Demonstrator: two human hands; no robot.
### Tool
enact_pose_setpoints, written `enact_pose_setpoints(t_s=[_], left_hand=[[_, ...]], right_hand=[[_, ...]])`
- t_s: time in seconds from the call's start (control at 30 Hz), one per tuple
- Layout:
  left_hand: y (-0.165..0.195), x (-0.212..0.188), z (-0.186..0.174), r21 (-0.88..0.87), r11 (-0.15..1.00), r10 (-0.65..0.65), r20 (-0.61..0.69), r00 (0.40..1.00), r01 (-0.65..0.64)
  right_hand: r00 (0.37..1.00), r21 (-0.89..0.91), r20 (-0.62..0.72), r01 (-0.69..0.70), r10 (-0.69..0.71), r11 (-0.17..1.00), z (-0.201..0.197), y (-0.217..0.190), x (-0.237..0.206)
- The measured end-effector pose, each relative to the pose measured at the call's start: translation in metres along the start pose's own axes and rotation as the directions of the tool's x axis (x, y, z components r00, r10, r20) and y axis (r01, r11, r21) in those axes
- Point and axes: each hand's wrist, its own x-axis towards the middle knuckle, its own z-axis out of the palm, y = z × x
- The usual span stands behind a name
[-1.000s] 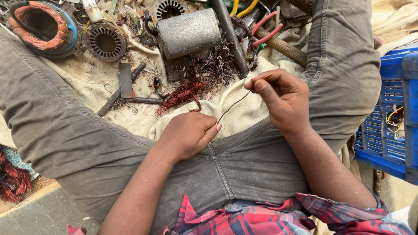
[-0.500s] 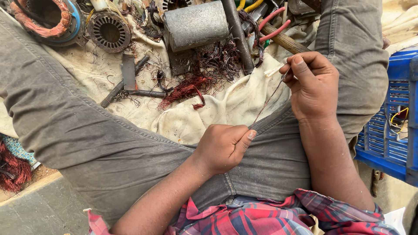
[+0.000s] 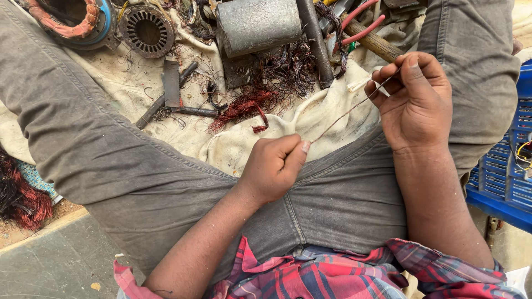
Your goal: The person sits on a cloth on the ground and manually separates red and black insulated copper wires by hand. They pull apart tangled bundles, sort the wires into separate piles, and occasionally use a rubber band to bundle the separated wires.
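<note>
A thin copper wire (image 3: 349,111) stretches taut between my two hands above my lap. My left hand (image 3: 274,166) pinches its lower end between thumb and forefinger, resting on my grey trousers (image 3: 111,160). My right hand (image 3: 415,99) pinches the upper end near my right knee. Beyond my hands, on a dirty cream cloth (image 3: 266,133), lies a tangle of reddish copper winding wire (image 3: 244,108) and a grey metal motor cylinder (image 3: 257,25).
Motor stators (image 3: 147,30) and a wound coil ring (image 3: 69,19) lie at the top left, with metal bars (image 3: 169,86), red-handled pliers (image 3: 360,27) and a wooden handle (image 3: 374,44) nearby. A blue plastic crate (image 3: 507,171) stands at the right. Another copper bundle (image 3: 19,196) lies at the left.
My right hand has pulled up and to the right, drawing the wire longer and straighter. My left hand has shifted right along my lap while holding the other end.
</note>
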Motion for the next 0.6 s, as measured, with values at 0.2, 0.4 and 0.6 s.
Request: enact_pose_setpoints(t_s=[0.2, 0.4, 0.6], left_hand=[[0.028, -0.012, 0.012, 0.103, 0.919, 0.381, 0.022, 0.924, -0.381], [0.034, -0.006, -0.007, 0.105, 0.918, 0.388, -0.033, 0.921, -0.382], [0.054, -0.001, -0.036, -0.333, 0.895, 0.295, -0.054, 0.954, -0.295]], right_hand=[[0.998, -0.064, -0.033, 0.049, -0.051, 0.997, -0.001, -0.004, 0.003], [0.999, 0.032, -0.023, -0.023, 0.024, 0.999, 0.009, -0.011, 0.006], [0.987, 0.078, 0.022, -0.158, 0.156, 0.984, 0.027, -0.002, 0.006]])
